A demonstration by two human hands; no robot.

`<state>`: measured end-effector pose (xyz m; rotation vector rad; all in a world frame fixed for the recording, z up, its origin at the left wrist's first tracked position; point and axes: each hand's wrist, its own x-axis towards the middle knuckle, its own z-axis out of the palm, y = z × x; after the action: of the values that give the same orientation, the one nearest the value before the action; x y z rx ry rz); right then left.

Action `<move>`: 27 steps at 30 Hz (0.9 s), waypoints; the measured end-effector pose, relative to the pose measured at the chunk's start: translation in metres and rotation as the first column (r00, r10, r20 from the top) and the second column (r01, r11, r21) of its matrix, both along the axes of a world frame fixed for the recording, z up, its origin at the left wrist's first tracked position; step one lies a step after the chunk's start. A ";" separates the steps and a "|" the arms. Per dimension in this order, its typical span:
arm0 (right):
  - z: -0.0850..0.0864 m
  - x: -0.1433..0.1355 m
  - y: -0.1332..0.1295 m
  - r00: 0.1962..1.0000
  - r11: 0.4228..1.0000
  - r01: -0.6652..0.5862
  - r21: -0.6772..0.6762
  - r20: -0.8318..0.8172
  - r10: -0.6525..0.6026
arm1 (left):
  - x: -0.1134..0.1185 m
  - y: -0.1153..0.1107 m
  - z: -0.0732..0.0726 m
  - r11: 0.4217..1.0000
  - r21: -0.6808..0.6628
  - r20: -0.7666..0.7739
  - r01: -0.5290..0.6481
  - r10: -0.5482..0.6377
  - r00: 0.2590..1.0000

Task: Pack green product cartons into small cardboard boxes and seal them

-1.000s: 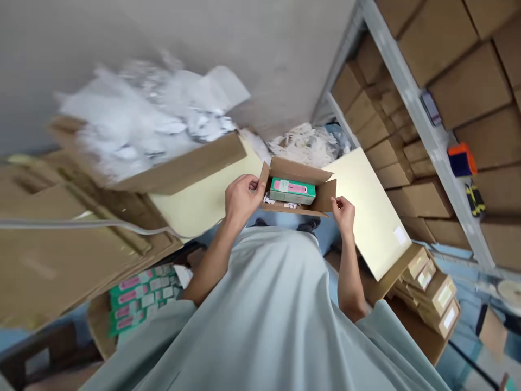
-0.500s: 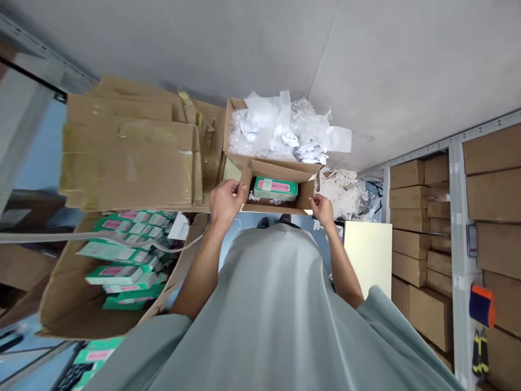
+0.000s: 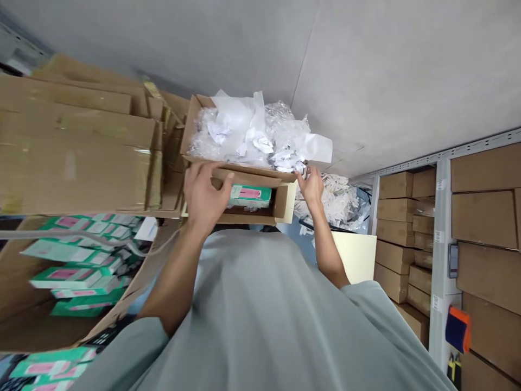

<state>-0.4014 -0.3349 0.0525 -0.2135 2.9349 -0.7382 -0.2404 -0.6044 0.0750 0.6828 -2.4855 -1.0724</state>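
Note:
A small open carton (image 3: 280, 203) lies in front of me, holding a green box with a pink picture (image 3: 250, 195) and bits of crumpled paper. My left hand (image 3: 205, 198), fingers spread, is over the left end of this carton and hides part of it. At the near right corner of the larger carton behind, my right hand (image 3: 311, 187) has thumb and finger apart. That larger carton (image 3: 189, 127) is filled with bubble wrap and white crumpled paper (image 3: 260, 136).
Flattened cardboard (image 3: 81, 146) is stacked at the left. Below it stands a big carton (image 3: 24, 320) of green and pink boxes, crossed by a pale cable (image 3: 93, 236). Shredded paper (image 3: 336, 201) lies right. Shelves of brown boxes (image 3: 484, 217) stand far right.
My hands have left the small carton's two side flaps and moved up toward the larger carton. The view has shifted right, and the small carton's left end is now covered.

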 end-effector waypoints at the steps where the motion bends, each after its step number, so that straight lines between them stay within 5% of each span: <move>1: -0.002 -0.008 -0.003 1.000 1.000 -0.006 0.012 0.011 0.006 | -0.011 0.008 0.006 0.999 0.012 -0.015 0.052 -0.052 0.999; 8: -0.004 -0.012 -0.010 1.000 0.999 -0.001 0.038 0.001 0.001 | -0.043 0.036 0.020 0.968 0.060 -0.005 0.243 -0.243 0.970; 17: 0.035 -0.002 -0.009 0.998 1.000 0.006 0.029 -0.055 -0.005 | -0.044 0.026 0.019 0.944 0.100 -0.008 0.314 -0.315 0.949; 22: 0.060 0.032 -0.019 0.994 0.988 -0.106 -0.114 0.009 0.108 | -0.037 0.024 0.028 0.915 0.177 -0.032 0.363 -0.364 0.931; 27: 0.044 0.084 -0.047 0.935 0.952 -0.230 -0.201 0.226 0.273 | -0.014 0.004 0.010 0.832 0.340 0.061 0.439 -0.485 0.872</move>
<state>-0.3177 -0.3819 0.0961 -0.4661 2.5426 -0.9034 -0.2544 -0.6004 0.0852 0.2332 -2.7091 -1.6811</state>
